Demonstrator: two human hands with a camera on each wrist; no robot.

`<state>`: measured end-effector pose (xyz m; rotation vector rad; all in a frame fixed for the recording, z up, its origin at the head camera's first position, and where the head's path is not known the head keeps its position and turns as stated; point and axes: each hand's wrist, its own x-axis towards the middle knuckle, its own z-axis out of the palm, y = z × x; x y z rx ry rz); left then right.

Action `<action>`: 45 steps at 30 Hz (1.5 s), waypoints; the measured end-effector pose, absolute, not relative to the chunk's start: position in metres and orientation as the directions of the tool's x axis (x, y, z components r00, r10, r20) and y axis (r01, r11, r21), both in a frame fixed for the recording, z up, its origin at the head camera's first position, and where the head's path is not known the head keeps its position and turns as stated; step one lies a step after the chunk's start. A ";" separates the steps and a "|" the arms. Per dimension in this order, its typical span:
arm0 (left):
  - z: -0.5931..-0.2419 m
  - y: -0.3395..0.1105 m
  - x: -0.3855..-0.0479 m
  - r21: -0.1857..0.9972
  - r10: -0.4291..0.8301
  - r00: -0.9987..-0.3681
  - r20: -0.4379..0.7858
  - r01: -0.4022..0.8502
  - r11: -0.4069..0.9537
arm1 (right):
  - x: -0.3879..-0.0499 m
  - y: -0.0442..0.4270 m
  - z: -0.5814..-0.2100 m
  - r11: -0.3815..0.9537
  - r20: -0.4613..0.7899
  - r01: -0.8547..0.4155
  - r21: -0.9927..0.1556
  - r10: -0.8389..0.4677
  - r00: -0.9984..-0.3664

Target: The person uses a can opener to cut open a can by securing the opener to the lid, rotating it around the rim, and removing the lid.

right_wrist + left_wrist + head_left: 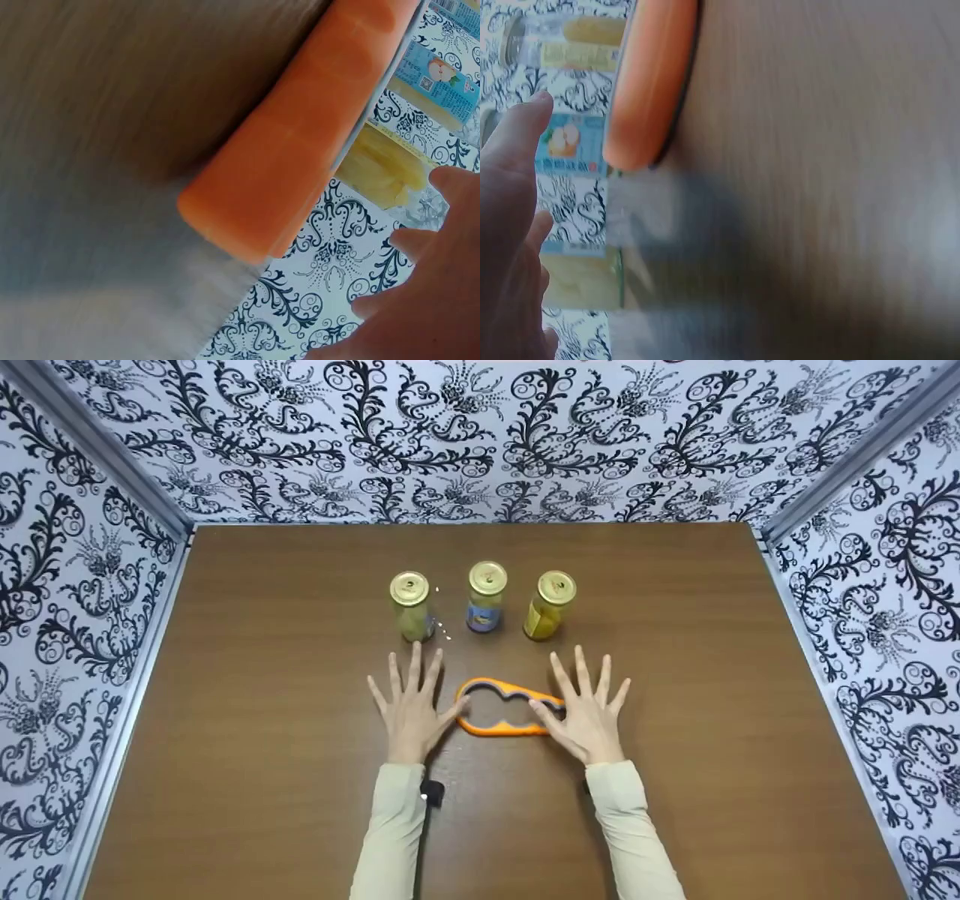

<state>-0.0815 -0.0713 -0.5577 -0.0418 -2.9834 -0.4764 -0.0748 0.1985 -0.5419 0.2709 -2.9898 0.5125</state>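
An orange jar opener (501, 730) with a grey scalloped inner edge lies on the table between the two hands. My left hand (412, 721), fingers spread, hovers at its rounded left end, the thumb closest to it. Spread wide too, my right hand (590, 721) is over the opener's right end and hides it in the head view. That orange end (277, 165) shows in the right wrist view, apart from the fingers. Beyond the hands stand three lidded glass jars: a pale one (414, 622), a blue-labelled one (484, 616) and a yellow one (541, 622).
Small white specks (442, 628) lie on the brown wooden table (285, 720) by the pale jar. Patterned panels (480, 442) in black and white wall off the back and both sides.
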 end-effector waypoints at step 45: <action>-0.564 -0.095 -0.190 0.965 -0.317 -0.935 0.162 0.084 0.247 | -0.077 0.223 -0.545 0.829 0.073 -0.536 -0.161 -0.531 -0.844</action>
